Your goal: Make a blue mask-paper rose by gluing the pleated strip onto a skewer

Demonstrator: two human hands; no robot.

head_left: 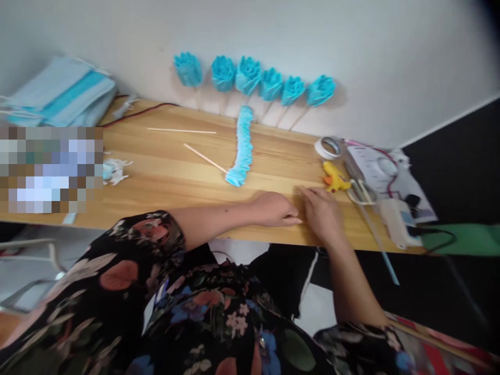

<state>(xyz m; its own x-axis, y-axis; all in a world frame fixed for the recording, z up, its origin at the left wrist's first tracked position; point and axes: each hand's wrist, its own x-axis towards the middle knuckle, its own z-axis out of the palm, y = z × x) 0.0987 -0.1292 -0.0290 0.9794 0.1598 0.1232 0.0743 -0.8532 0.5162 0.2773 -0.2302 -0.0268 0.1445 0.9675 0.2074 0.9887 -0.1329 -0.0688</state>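
Note:
My left hand [275, 209] is closed low over the table's front part, its fingers curled in; whether anything is inside is hidden. Close on its right, my right hand [323, 212] has its fingertips drawn together, pointing away from me; nothing can be made out in them. Up and left of both hands lies a gathered light-blue crepe strip [244, 140], rolled at its near end around a thin wooden stick [203, 157]. A yellow hot glue gun [335, 177] rests just beyond my right hand.
Several blue crepe flowers [248, 75] on sticks lean at the wall. Another stick [182, 130] lies on the wooden table [164, 179]. Rightward are a tape roll [328, 148], scissors [361, 191] and a white power strip [398, 221]. Face masks [64, 91] are stacked at the left.

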